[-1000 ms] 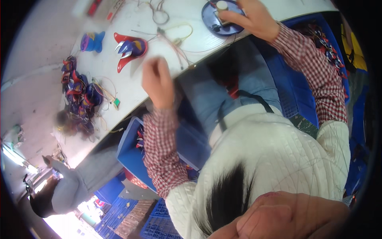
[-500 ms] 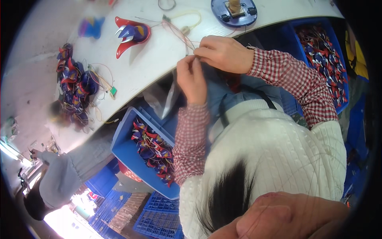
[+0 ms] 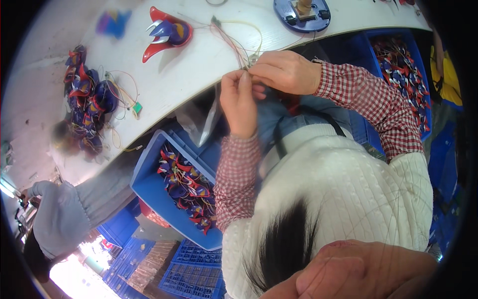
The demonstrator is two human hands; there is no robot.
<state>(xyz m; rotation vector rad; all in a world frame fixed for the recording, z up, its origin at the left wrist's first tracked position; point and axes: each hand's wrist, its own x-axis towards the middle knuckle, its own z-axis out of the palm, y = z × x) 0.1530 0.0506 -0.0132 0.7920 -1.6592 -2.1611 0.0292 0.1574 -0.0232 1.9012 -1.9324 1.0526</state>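
My left hand (image 3: 240, 102) and my right hand (image 3: 288, 72) meet at the table's near edge, fingertips pinched together on thin wires (image 3: 236, 46). These red and pale wires loop back over the white table to a small dark connector. Just where the fingers close, the wire ends are too small to make out. Left of the wires lies a red, blue and silver winged plastic part (image 3: 172, 34), with a thin lead running toward the bundle. Beyond my right hand sits an oval blue base (image 3: 301, 14) with a tan roll on it.
A pile of similar wired parts (image 3: 87, 102) lies on the table's left, beside a green circuit board (image 3: 137, 107). Blue bins of such parts stand by me: a left bin (image 3: 142, 172) and a right bin (image 3: 371, 42). Another person in grey (image 3: 62, 214) is at lower left.
My fingers stay pinched at the wires, with my right hand shifted slightly right and down. The wire loop has changed shape. The view has shifted a little, and the person in grey has moved.
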